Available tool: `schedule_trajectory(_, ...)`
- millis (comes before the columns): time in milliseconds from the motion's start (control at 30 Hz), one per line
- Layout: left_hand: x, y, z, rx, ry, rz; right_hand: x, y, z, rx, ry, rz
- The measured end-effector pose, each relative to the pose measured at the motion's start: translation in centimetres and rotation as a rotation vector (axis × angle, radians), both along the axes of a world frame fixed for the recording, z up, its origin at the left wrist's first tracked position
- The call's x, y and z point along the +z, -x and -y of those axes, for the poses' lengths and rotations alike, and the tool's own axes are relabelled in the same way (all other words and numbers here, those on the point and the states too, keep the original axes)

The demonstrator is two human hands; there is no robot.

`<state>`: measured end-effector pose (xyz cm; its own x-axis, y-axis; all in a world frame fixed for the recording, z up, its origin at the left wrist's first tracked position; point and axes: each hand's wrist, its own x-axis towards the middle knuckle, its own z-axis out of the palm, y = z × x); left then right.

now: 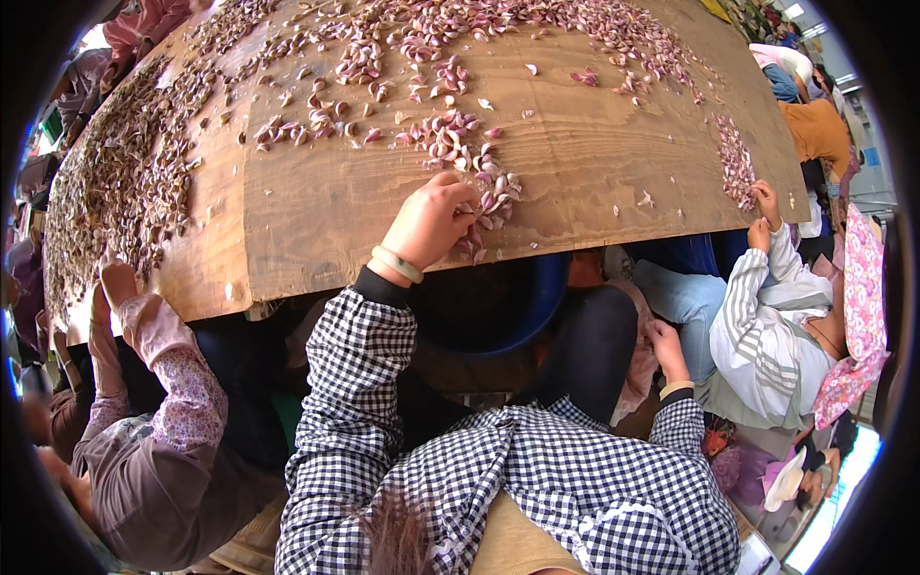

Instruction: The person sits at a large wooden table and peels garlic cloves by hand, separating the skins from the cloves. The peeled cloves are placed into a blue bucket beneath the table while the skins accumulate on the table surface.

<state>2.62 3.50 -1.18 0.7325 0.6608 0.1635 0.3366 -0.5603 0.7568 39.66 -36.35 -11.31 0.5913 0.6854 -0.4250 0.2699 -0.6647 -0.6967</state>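
Note:
Garlic cloves point(449, 136), purple-pink and in their skins, lie in a loose strip running to the near edge of a wooden board table point(575, 144). My left hand point(431, 219), with a pale bangle point(397, 264) on its wrist, rests over the strip's near end, thumb and fingers pinched together by the cloves. Whether a clove is between the fingertips is hard to see. My right hand point(668, 352) is low, beside my dark-trousered knee, away from the table, its fingers curled by a pinkish cloth point(632, 359); its grip is unclear.
A blue tub point(550, 295) stands under the table edge before me. A co-worker in a white jacket point(769, 338) handles cloves at the right; another in a brown garment point(154, 496) works at a large garlic heap point(108, 187) at the left. More cloves spread across the far side.

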Motion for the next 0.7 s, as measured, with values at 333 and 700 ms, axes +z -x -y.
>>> schedule_trajectory(333,0.8,3.0,-1.1,0.177,0.008,-0.013,6.4,2.8,-10.4,0.056,-0.327,-0.044)
schedule_trajectory(700,0.9,4.1,-1.2,0.105,0.11,-0.055,12.9,16.3,-34.1,0.755,-0.39,0.242)
